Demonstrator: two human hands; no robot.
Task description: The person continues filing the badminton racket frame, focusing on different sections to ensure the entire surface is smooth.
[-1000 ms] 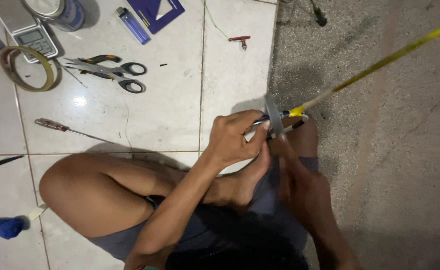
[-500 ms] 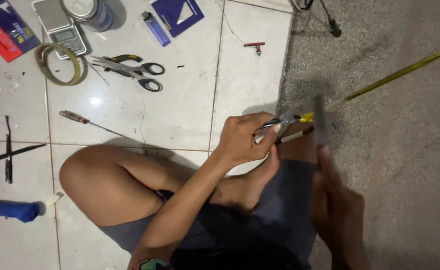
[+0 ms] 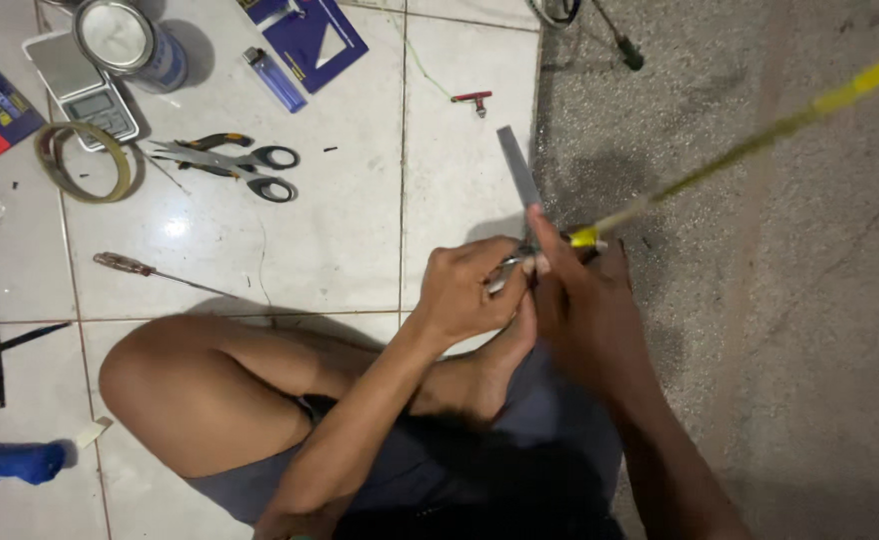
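Down on the floor, a person is sitting with one bare knee (image 3: 200,400) bent up on the white tiles (image 3: 340,230), right next to a rough grey floor (image 3: 760,330). A long yellow rod (image 3: 750,140) is running from the top right corner down to the hands, and it is looking blurry.

Both hands are meeting just above the person's foot (image 3: 490,365). The right hand (image 3: 585,305) is wrapping its fingers around a flat grey file (image 3: 520,170), which is sticking up and away over the tiles. The left hand (image 3: 465,290) is pinching a small shiny metal piece (image 3: 508,272) between its fingertips, at the low end of the rod (the piece is too small to tell what it is).

Further off on the tiles, a round metal tin (image 3: 125,45) is standing beside a small grey scale (image 3: 80,85). A roll of tape (image 3: 88,162) is lying under the scale. Scissors (image 3: 260,172) and pliers (image 3: 205,150) are lying together. A thin screwdriver (image 3: 155,272) is lying near the knee, and a blue lighter (image 3: 273,80) is resting near the top.
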